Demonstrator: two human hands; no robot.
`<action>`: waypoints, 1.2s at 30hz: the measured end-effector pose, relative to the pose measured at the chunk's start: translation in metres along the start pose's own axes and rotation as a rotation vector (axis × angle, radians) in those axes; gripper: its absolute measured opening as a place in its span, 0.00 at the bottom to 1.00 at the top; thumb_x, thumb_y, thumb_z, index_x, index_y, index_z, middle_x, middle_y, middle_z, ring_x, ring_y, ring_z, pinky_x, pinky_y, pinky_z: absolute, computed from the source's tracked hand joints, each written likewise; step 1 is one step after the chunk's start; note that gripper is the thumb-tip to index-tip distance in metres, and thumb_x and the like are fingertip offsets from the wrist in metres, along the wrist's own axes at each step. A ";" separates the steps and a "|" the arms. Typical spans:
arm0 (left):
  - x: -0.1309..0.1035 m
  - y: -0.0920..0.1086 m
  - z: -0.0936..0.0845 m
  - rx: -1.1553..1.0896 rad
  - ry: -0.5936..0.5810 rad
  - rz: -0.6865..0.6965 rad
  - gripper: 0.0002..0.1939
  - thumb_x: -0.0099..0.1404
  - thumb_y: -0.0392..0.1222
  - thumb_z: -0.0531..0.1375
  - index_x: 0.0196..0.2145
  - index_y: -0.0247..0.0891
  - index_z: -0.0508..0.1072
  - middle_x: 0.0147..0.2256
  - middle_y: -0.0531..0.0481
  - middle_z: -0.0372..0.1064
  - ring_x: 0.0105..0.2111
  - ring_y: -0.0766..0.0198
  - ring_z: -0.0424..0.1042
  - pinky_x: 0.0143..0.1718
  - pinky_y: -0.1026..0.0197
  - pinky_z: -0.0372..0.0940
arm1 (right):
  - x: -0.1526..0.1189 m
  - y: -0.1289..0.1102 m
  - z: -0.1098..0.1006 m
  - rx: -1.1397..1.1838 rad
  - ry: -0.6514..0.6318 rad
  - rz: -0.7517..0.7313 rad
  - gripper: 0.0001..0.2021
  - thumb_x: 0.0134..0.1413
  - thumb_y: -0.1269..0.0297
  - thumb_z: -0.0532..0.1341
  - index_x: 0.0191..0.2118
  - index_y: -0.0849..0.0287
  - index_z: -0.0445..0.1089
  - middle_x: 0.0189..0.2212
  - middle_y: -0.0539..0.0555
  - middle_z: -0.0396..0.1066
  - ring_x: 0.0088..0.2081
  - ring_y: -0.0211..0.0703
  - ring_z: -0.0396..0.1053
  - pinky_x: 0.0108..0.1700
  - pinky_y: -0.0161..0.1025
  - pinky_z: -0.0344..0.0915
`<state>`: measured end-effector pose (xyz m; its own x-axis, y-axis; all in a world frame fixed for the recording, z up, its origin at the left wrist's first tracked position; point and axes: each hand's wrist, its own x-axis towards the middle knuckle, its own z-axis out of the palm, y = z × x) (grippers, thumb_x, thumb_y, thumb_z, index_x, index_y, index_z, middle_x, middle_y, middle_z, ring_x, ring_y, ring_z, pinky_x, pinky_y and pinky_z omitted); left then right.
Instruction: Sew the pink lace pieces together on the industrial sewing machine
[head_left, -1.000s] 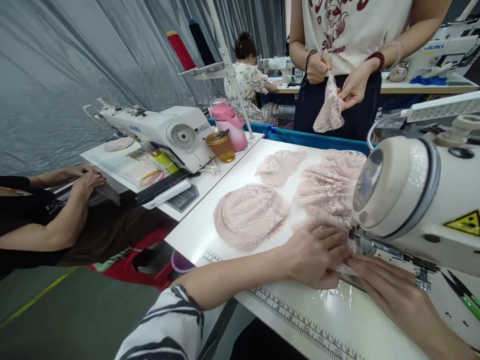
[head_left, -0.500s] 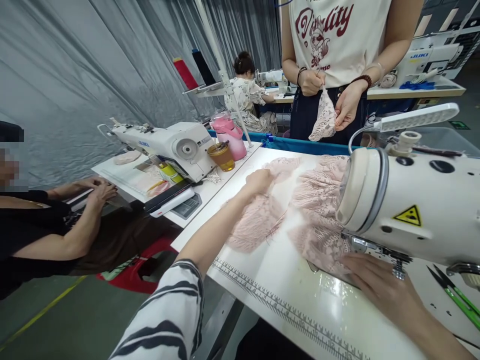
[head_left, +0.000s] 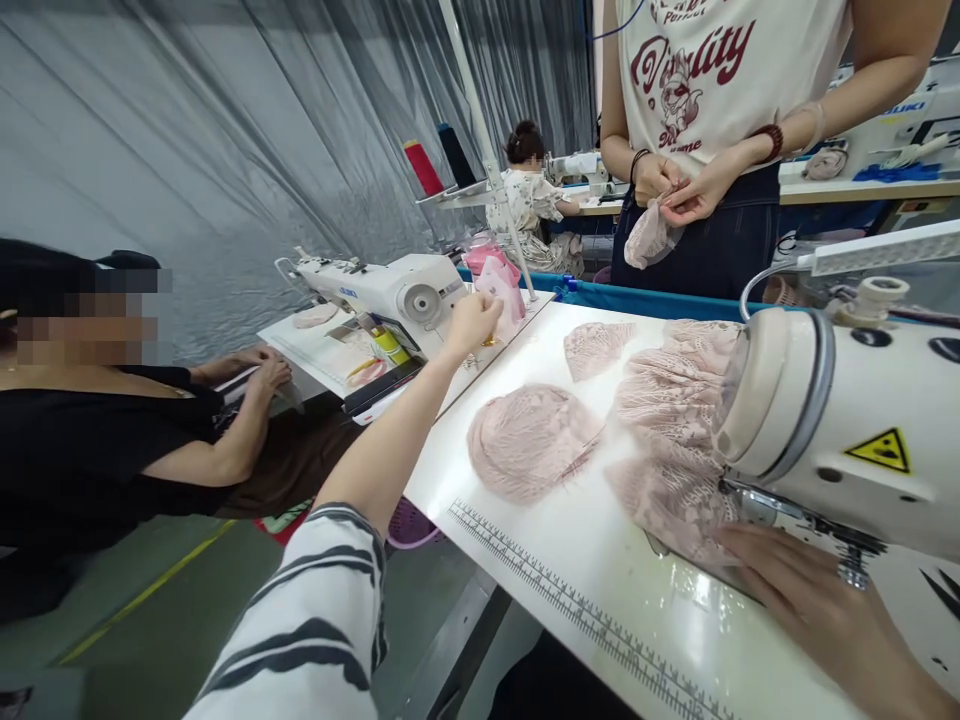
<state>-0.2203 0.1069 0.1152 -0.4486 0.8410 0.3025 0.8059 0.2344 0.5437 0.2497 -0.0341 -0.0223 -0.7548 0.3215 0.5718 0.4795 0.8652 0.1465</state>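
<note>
The left hand (head_left: 475, 322), its fingers curled closed, is raised beside the pink jug (head_left: 504, 285); whether it grips anything is unclear. The right hand (head_left: 814, 590), fingers extended, touches the gathered pink lace (head_left: 667, 395) beside the sewing machine's (head_left: 847, 400) presser foot. 2 lace pieces, the rounded bundle (head_left: 529, 440) and the smaller piece (head_left: 595, 350), lie left of it on the white table (head_left: 517, 540).

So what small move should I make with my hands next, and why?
I'd probably bring the left hand over to the lace at the machine. Only the right hand is there, at one edge, while the left is stretched out by the pink jug; whether it holds anything, I can't tell.
</note>
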 end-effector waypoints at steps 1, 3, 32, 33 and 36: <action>-0.005 -0.002 0.002 0.053 -0.023 0.023 0.11 0.65 0.42 0.59 0.26 0.35 0.70 0.33 0.47 0.72 0.45 0.53 0.71 0.41 0.61 0.64 | 0.000 0.000 0.000 0.016 0.001 -0.002 0.14 0.65 0.70 0.52 0.47 0.54 0.74 0.48 0.49 0.76 0.45 0.37 0.75 0.51 0.33 0.67; -0.016 -0.005 0.012 0.146 -0.114 0.058 0.10 0.61 0.42 0.64 0.26 0.36 0.70 0.36 0.46 0.73 0.49 0.51 0.70 0.46 0.58 0.63 | 0.001 0.000 -0.001 0.027 0.011 0.009 0.13 0.65 0.70 0.52 0.47 0.54 0.73 0.48 0.49 0.76 0.45 0.37 0.75 0.53 0.33 0.65; -0.008 -0.007 0.074 -0.009 -0.353 -0.042 0.17 0.69 0.46 0.59 0.52 0.35 0.69 0.50 0.43 0.68 0.46 0.57 0.71 0.47 0.49 0.70 | -0.001 0.003 -0.001 0.066 -0.006 0.022 0.14 0.65 0.66 0.53 0.51 0.58 0.72 0.46 0.52 0.77 0.45 0.37 0.76 0.48 0.29 0.71; -0.007 -0.011 0.070 -0.054 -0.332 -0.075 0.17 0.69 0.46 0.59 0.52 0.35 0.69 0.50 0.43 0.68 0.46 0.57 0.71 0.46 0.50 0.70 | 0.000 0.002 -0.002 0.072 0.012 0.023 0.13 0.66 0.66 0.53 0.49 0.57 0.73 0.46 0.52 0.77 0.44 0.37 0.76 0.47 0.29 0.71; -0.005 -0.019 0.061 -0.195 -0.267 -0.163 0.17 0.70 0.46 0.59 0.52 0.35 0.68 0.49 0.43 0.68 0.44 0.58 0.72 0.44 0.51 0.71 | 0.006 0.000 -0.004 0.089 0.061 0.031 0.13 0.65 0.67 0.53 0.47 0.55 0.74 0.43 0.50 0.78 0.41 0.36 0.77 0.47 0.29 0.71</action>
<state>-0.2092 0.1278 0.0555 -0.4278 0.9039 -0.0019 0.6318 0.3005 0.7146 0.2471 -0.0335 -0.0157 -0.7104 0.3268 0.6234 0.4584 0.8869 0.0574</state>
